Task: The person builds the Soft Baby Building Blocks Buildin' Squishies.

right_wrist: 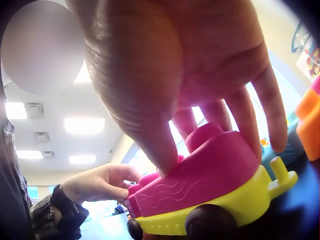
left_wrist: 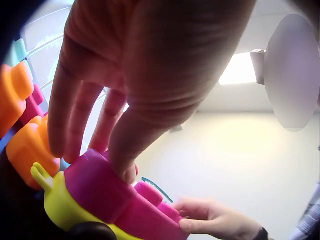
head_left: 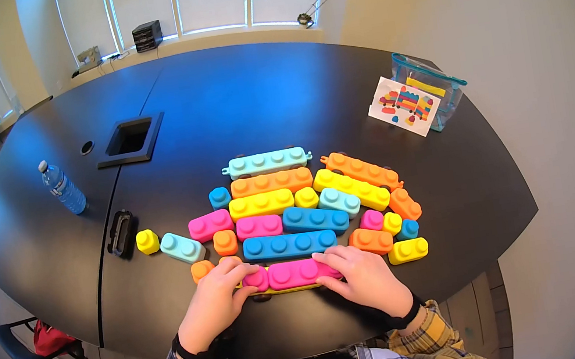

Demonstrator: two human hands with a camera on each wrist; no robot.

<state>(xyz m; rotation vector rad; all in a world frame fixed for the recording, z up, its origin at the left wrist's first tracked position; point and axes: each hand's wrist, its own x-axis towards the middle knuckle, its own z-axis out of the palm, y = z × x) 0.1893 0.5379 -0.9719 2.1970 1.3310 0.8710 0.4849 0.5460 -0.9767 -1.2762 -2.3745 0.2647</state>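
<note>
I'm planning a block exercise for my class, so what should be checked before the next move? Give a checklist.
1. Left hand on the small pink block: ok, thumb and fingers pinch it.
2. Right hand on the long pink block: ok, thumb and fingers grip it.
3. Both fully pressed onto the yellow base: cannot tell.
4. Picture card facing the builder: ok.
5. Water bottle capped and upright: ok.
6. Other blocks built in: not ok, many lie on the table.

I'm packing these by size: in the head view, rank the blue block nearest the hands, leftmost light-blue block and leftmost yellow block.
1. Blue block, clearly longest
2. Light-blue block
3. Yellow block
</note>
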